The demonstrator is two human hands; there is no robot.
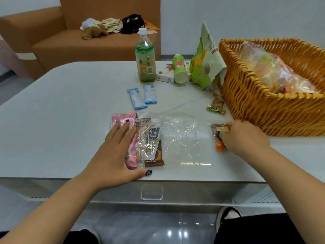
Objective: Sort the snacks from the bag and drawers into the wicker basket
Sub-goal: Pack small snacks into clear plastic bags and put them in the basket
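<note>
Dark snack packet [154, 136], lower centre of the frame, inside the clear bag [175, 138]: large Chinese characters, "吃海带" legible.
Tall green bottle [145, 57], upper centre: label print too small to read.
Green pouch [204, 57]: characters blurred.

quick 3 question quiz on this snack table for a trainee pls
1. True or false: the left hand lies flat on the pink packet.
2. What does the right hand grip: A) the tall bottle B) small wrapped snacks C) the blue sachets?
3. Which side of the table holds the wicker basket?

Key: 1 true; 2 B; 3 the right.
</note>
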